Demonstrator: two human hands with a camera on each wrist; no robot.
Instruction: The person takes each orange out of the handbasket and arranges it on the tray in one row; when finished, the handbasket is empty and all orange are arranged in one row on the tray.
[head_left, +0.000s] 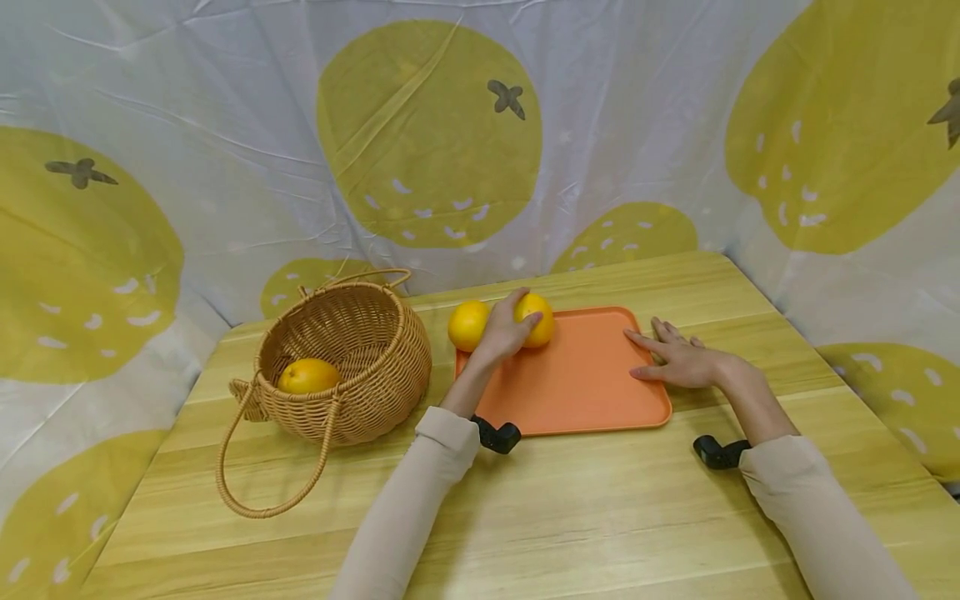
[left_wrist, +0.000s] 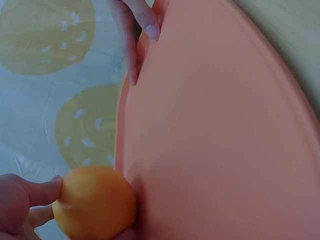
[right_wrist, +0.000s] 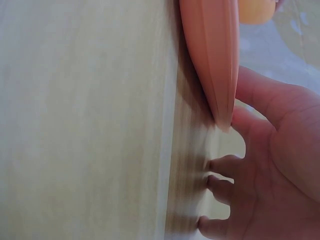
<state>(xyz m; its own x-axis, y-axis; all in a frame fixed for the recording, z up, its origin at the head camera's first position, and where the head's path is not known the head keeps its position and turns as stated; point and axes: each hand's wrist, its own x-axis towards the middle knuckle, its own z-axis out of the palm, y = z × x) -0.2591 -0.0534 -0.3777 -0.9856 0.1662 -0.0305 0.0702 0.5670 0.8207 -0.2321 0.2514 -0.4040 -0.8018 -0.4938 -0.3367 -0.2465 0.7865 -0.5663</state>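
Note:
My left hand (head_left: 504, 327) grips an orange (head_left: 537, 320) at the back left of the orange-coloured tray (head_left: 577, 375). In the left wrist view the thumb and fingers curl round that orange (left_wrist: 95, 202), beside the tray's rim. A second orange (head_left: 468, 326) sits just left of this hand, at the tray's back left corner. My right hand (head_left: 684, 360) rests at the tray's right edge, its fingers spread. In the right wrist view, the thumb and index finger of this hand (right_wrist: 270, 145) touch the tray rim (right_wrist: 212, 60) while the other fingertips reach the tabletop.
A round wicker basket (head_left: 375, 375) stands left of the tray, with a yellow-orange fruit (head_left: 309, 377) inside. One handle (head_left: 273, 510) hangs out over the wooden table (head_left: 570, 517) toward the front. A fruit-patterned cloth (head_left: 600, 108) hangs behind the table.

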